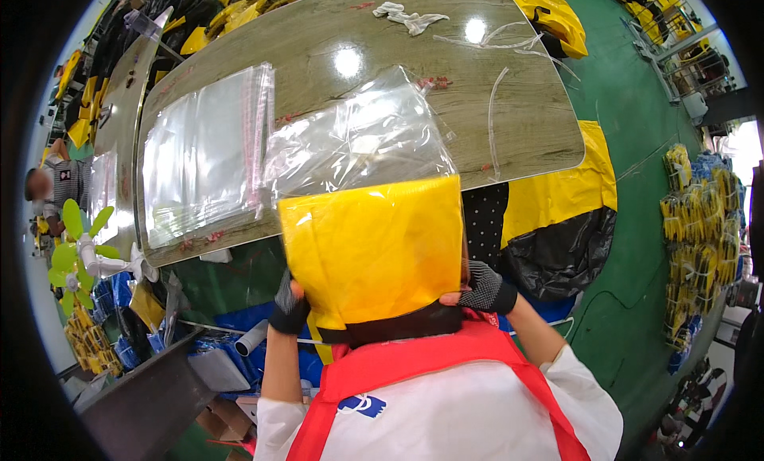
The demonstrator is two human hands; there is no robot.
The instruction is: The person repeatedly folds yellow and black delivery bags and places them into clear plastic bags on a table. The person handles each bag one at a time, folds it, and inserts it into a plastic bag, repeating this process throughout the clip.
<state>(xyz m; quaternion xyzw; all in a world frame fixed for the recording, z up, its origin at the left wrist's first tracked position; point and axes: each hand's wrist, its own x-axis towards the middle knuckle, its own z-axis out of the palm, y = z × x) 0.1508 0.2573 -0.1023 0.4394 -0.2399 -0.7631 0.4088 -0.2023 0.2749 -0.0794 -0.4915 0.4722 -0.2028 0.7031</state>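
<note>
Gloved with bare fingertips, both hands grasp a yellow folded piece (370,250) by its sides near the body: the left hand (290,304) at its left edge, the right hand (484,291) at its lower right corner, fingers behind mostly hidden. Neither hand is clearly nearer its middle; the piece lies between them and reaches forward from the grip, slightly wider than long. A black band (406,324) runs along its near edge, just above the red apron (422,350). Clear film seems to wrap the piece, and the unfilled part of a clear bag (358,135) runs straight ahead from its far edge onto the table (541,127). Ahead and left of the left hand lies a stack of clear bags (203,151); right of the right hand and farther forward, yellow-and-black material (561,222) sits beside the table.
</note>
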